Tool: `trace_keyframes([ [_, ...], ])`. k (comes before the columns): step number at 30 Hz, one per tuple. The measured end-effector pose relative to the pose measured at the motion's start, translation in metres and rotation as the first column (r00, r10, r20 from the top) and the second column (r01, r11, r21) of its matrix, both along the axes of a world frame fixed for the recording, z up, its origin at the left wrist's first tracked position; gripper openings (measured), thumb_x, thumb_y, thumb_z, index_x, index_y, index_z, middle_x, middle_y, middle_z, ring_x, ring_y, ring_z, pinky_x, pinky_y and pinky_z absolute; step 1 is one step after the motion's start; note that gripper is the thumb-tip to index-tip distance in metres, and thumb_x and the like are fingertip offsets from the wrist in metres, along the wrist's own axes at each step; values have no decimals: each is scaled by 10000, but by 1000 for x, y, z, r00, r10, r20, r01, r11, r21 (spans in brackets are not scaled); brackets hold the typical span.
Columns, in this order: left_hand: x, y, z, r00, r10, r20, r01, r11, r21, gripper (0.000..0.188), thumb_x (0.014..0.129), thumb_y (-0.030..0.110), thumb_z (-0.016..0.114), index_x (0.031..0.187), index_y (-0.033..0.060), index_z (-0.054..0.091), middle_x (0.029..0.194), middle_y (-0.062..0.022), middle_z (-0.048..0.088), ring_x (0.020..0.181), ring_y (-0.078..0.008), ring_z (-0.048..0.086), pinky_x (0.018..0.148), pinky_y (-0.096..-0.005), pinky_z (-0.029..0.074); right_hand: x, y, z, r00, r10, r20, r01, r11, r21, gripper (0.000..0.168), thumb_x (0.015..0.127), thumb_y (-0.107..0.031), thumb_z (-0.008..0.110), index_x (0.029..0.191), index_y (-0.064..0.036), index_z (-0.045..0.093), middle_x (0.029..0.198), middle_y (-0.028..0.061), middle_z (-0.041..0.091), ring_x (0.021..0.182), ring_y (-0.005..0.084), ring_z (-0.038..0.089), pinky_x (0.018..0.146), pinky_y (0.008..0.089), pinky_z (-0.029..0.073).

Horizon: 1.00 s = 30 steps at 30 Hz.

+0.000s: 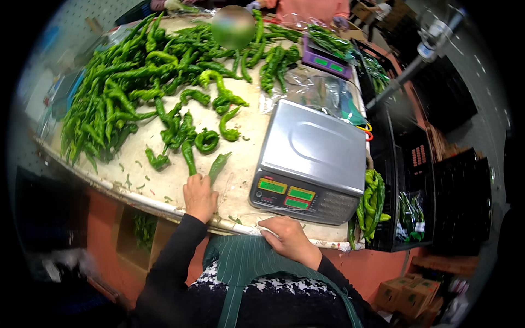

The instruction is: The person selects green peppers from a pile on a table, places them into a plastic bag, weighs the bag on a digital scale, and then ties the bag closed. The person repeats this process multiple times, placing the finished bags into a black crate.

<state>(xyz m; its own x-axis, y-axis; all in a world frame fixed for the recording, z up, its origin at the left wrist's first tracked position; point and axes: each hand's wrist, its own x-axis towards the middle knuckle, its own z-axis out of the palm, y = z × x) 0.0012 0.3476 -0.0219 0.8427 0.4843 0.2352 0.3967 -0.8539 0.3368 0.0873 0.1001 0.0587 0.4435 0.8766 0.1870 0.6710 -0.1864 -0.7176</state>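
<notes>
Over the table near its front edge, my left hand (200, 199) has its fingers curled around the lower end of a slightly blurred green pepper (220, 165). The tip of another long pepper (188, 158) meets the fingertips of that hand. My right hand (289, 235) rests at the table's front rim, just before the scale, with fingers bent; whether it grips anything is hidden. A digital scale (313, 143) with a bare steel pan stands right of my left hand. Curled peppers (206, 141) lie loose beyond that hand, in front of a large heap of long green peppers (123, 82).
A purple scale (327, 61) carries bagged peppers at the back. Clear plastic bags (316, 90) lie behind the nearer scale. Black crates (414, 172) line the right side, near a metal pole (398, 82). People stand across the table (242, 172). Cardboard boxes (410, 293) sit low right.
</notes>
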Motion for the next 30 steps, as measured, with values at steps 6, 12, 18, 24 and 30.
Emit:
trace_keyframes([
  [6, 1, 2, -19, 990, 141, -15, -141, 990, 13, 419, 692, 196, 769, 1010, 2, 577, 1232, -206, 458, 1130, -379, 435, 882, -486, 398, -5, -13, -6, 999, 33, -20, -32, 999, 40, 168, 837, -118, 642, 973, -23, 660, 869, 143, 668, 815, 326, 638, 745, 406, 497],
  [12, 7, -2, -27, 967, 252, 41, -252, 968, 6, 321, 723, 196, 767, 948, 27, 613, 1241, -234, 429, 1143, -402, 422, 943, -459, 389, -21, -24, -19, 992, 105, -74, -100, 992, 72, 180, 839, -136, 635, 966, -9, 650, 892, 137, 664, 840, 320, 633, 765, 410, 494],
  [18, 3, 4, -38, 945, 326, -16, -326, 941, -86, 324, 697, 178, 785, 926, 13, 626, 1249, -280, 424, 1121, -441, 455, 950, -458, 402, -44, -51, -32, 987, 61, -149, -56, 998, 40, 203, 836, -140, 642, 997, -18, 656, 933, 131, 674, 878, 314, 639, 791, 404, 498],
  [24, 0, 37, -32, 967, 256, 11, -251, 953, -169, 279, 686, 129, 753, 842, -10, 567, 1197, -242, 447, 1046, -422, 485, 908, -452, 409, -52, -56, -32, 988, -8, -157, 8, 1000, -6, 214, 848, -164, 623, 1001, -19, 661, 942, 134, 672, 886, 314, 634, 782, 413, 496],
  [30, -28, 94, -25, 994, 112, 13, -111, 990, -81, 277, 632, 45, 758, 804, -1, 546, 1215, -232, 490, 1078, -419, 512, 921, -437, 429, -48, -22, -43, 991, -79, -112, 80, 997, -4, 186, 846, -138, 604, 973, -8, 647, 866, 146, 652, 839, 338, 624, 755, 425, 486],
])
